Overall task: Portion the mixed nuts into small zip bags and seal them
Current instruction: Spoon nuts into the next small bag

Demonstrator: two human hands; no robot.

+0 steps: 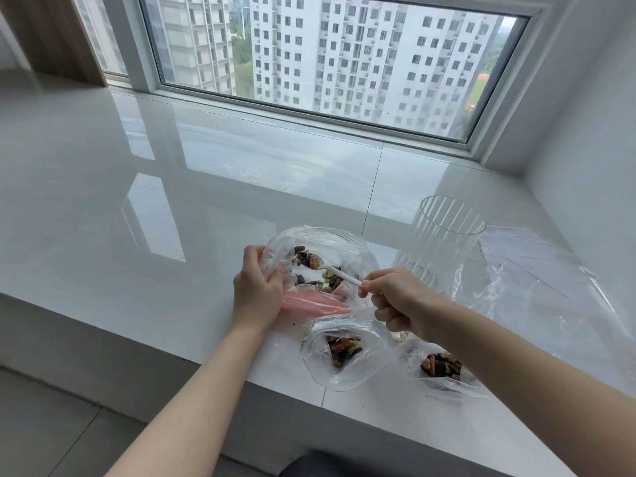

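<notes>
Head cam: we see both hands working over a glossy white ledge [137,208] below a window [327,56].

Left hand [256,290] grips the rim of the big clear bag [354,259], fingers curled round the plastic at its 9 o'clock side, holding the mouth wide. A pink strip [313,302] runs along the bag's near edge, at 6 o'clock of the opening.

Right hand [395,301] pinches the handle of a white plastic spoon [339,273] btwn thumb and fingertips, other fingers curled under. Spoon bowl sits inside the big bag, loaded w/ mixed nuts [315,261], pointing toward 10 o'clock. More loose nuts lie in the bag just under the spoon.

2 small zip bags lie on the ledge nearer us: 1st small bag [344,352] at 6 o'clock of the big bag, w/ a clump of nuts inside; 2nd small bag [440,368] at 3 o'clock of the 1st, partly under the right forearm, also holding nuts. We can't tell if either is sealed.

Clear ribbed jar [440,242] stands upright at 2 o'clock of the right hand. Crumpled clear plastic sheet [537,287] lies at 3 o'clock of the jar. Few crumbs dot the ledge near the front edge.
</notes>
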